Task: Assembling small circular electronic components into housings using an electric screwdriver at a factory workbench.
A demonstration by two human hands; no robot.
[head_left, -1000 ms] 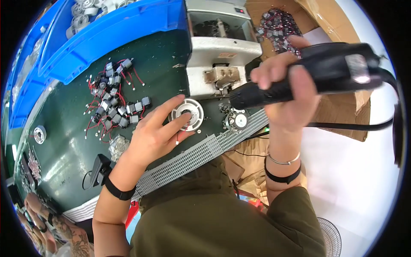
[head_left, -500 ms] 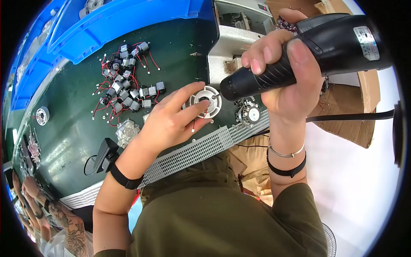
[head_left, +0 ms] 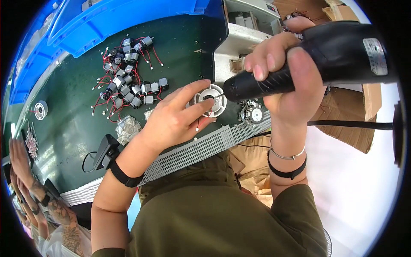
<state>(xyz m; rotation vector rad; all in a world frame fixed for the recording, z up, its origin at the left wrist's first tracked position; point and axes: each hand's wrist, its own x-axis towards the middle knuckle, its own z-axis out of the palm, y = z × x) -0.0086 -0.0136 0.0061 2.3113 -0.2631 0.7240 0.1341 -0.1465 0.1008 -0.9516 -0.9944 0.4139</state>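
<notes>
My left hand (head_left: 175, 118) holds a white round plastic housing (head_left: 219, 107) down on the dark green tabletop. Its fingers curl round the rim, and one fingertip presses on a small dark part in the middle. Red wires with a white plug come out beneath that hand. My right hand (head_left: 293, 79) is wrapped round a black electric screwdriver (head_left: 344, 53), held nearly level and pointing left. The thin bit of the tool reaches into the housing beside my fingertip; the screw under it is too small to make out.
Left of my hand lies a pile of small grey motors (head_left: 126, 88) with red wires. A clear bag of small parts (head_left: 127, 129), a round metal-and-white assembly (head_left: 251, 114), another white housing (head_left: 40, 110) and blue bins (head_left: 128, 23) surround the work. A co-worker's tattooed arm (head_left: 62, 210) is at lower left.
My grip and the screwdriver's place in the housing stay nearly the same, with the view shifted slightly. The co-worker's hand at the left edge has moved up along the table.
</notes>
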